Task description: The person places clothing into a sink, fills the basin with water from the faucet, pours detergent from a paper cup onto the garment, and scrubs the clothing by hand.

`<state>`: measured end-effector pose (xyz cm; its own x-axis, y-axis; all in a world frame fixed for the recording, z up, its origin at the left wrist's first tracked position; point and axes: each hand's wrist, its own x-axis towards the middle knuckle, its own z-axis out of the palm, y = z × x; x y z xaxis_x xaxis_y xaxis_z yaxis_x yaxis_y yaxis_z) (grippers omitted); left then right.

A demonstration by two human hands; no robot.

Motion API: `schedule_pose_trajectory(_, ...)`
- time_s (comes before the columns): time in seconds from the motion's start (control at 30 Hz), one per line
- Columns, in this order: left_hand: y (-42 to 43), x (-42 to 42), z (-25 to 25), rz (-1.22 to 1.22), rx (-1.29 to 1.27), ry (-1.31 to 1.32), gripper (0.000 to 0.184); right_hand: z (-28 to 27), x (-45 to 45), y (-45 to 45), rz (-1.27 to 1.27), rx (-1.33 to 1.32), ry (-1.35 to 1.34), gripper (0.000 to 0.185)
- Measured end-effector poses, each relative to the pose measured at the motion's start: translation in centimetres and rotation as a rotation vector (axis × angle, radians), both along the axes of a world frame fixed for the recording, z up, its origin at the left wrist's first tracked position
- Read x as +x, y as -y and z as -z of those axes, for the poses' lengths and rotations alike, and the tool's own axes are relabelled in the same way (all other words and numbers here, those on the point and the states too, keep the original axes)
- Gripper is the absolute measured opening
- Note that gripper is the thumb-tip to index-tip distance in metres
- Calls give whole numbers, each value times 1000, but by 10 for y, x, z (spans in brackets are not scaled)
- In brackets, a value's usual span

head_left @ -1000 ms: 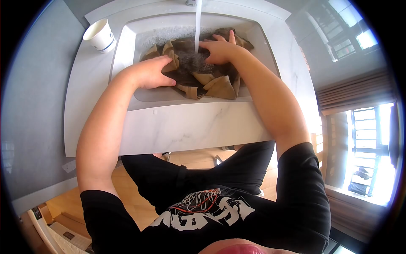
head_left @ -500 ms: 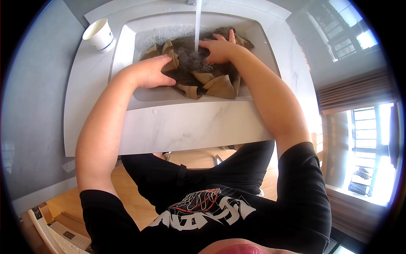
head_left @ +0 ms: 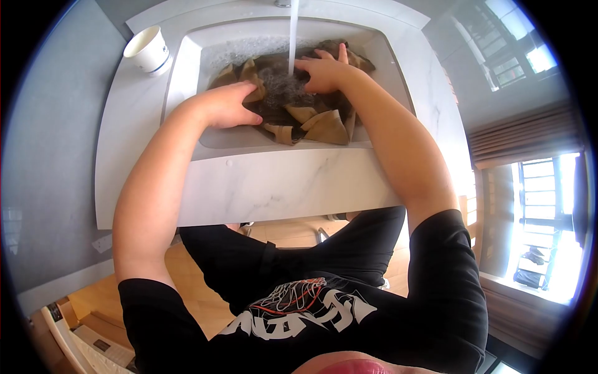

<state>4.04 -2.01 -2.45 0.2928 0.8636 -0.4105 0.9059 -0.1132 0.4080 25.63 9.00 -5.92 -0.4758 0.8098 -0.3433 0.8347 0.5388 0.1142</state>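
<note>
A wet brown garment or cloth with tan folds (head_left: 327, 128) lies bunched in the white rectangular sink (head_left: 398, 93). From the faucet (head_left: 282, 3), a stream of water (head_left: 293, 37) falls onto the cloth between my hands. My left hand (head_left: 233, 107) rests on the cloth's left side, thumb and fingers apart. On its upper right part lies my right hand (head_left: 327, 73), fingers spread and one finger raised. Neither hand visibly grips the fabric, though some fingertips are hidden by the cloth and water.
White foam (head_left: 243, 50) floats along the back left of the sink. A paper cup (head_left: 147, 51) stands on the marbled counter (head_left: 274, 184) to the left. Grey walls flank the counter, and a bright window (head_left: 542, 212) is at the right.
Both hands keep nearly the same places on the cloth. The tan fold beside my left fingers looks darker and wetter. Water is still running.
</note>
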Motion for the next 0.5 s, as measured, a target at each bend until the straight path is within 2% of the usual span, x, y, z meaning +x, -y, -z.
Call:
schedule_pose_trajectory(0.03, 1, 1, 2, -8, 30, 13, 76, -2, -1, 1, 10, -12, -6, 76)
schedule_pose_trajectory(0.13, -7, 0, 4, 41, -52, -42, 84, -3, -1, 1, 13, -18, -1, 76)
schedule_pose_trajectory(0.23, -6, 0, 14, 34, 47, -66, 81, 0, -1, -1, 10, -9, -6, 75)
schedule_pose_trajectory(0.5, -8, 3, 16, 40, -30, -198, 87, 2, -1, -1, -5, 8, 22, 73)
